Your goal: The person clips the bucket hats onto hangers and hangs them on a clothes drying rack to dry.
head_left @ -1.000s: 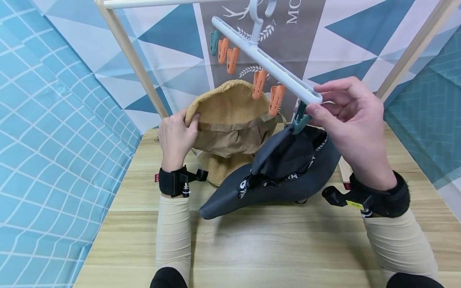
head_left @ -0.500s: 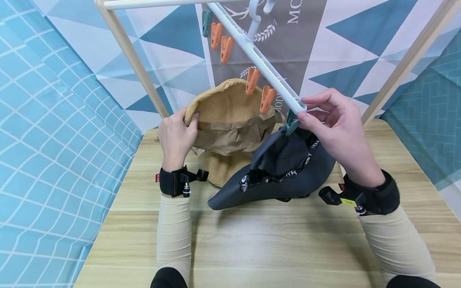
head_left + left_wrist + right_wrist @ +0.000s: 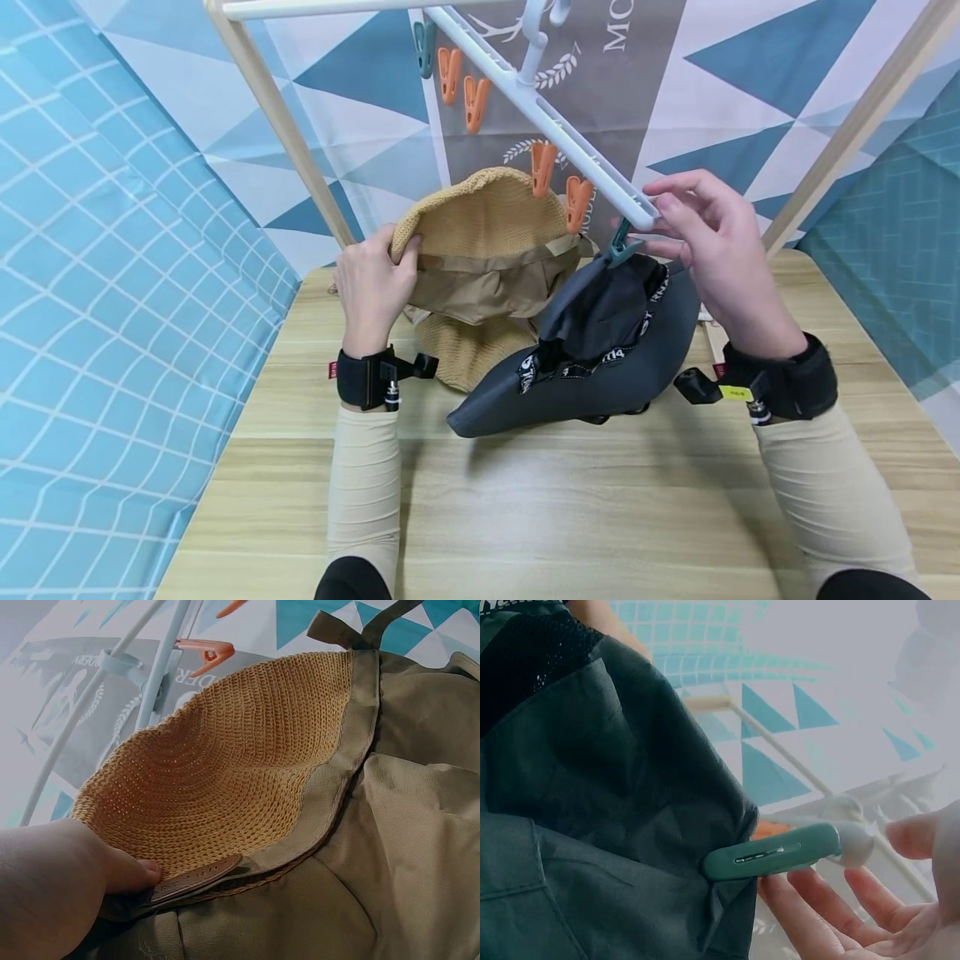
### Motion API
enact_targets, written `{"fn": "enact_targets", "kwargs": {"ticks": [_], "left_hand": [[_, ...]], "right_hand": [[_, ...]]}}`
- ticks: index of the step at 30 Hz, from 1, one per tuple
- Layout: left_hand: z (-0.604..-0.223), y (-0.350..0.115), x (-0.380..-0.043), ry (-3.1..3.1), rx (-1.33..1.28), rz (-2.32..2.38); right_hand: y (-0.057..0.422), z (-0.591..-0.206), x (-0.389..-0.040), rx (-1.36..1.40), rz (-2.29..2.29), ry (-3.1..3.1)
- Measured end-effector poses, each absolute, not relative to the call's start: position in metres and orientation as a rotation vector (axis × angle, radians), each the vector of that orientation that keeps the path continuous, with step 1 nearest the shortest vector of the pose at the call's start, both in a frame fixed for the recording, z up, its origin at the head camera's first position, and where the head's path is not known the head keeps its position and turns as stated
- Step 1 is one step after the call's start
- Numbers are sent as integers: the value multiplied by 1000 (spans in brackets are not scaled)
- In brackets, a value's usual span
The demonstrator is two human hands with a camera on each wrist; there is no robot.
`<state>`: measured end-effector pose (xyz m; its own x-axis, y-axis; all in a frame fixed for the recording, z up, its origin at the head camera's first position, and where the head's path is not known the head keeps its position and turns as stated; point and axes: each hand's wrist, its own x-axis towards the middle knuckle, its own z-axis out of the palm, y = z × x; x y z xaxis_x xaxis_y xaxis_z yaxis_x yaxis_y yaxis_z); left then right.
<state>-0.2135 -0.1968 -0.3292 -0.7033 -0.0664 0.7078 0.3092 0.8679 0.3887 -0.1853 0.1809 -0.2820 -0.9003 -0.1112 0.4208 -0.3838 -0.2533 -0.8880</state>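
Observation:
My left hand (image 3: 375, 279) pinches the brim edge of a straw-coloured knitted sun hat (image 3: 487, 217), thumb on its inner side; the hat has a brown cloth lining (image 3: 420, 817). A dark bucket-style hat (image 3: 622, 358) hangs from a green clothespin (image 3: 780, 851) at the near end of a pale blue clip hanger (image 3: 570, 137). My right hand (image 3: 712, 242) is beside that end, fingers extended behind the clothespin and thumb lifted away from it. In the right wrist view, the clothespin bites the dark cloth, and a gap shows between thumb and clothespin.
Several orange clothespins (image 3: 577, 204) and another green clothespin (image 3: 423, 48) hang along the hanger. A rack with a white rail (image 3: 315, 8) and wooden posts (image 3: 288, 125) frames the work. The wooden table (image 3: 540, 517) lies below, and a patterned backdrop (image 3: 780, 75) stands behind.
The hanger's near end swung left, then slightly back right, the dark hat moving with it. My right hand's thumb and fingers have loosened from the hanger end. My left hand keeps its hold.

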Motion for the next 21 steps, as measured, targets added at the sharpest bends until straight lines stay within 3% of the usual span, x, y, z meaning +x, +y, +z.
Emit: {"fn": "enact_targets", "kwargs": {"ticks": [9,21], "left_hand": [[-328,-197,-212,-2268,-177,-651],[-328,-198,-212,-2273,-175,-658]], "right_hand": [[196,-275,-220,637,2501,-1751],[226,-248,-290,1020,2510,-2087]]}}
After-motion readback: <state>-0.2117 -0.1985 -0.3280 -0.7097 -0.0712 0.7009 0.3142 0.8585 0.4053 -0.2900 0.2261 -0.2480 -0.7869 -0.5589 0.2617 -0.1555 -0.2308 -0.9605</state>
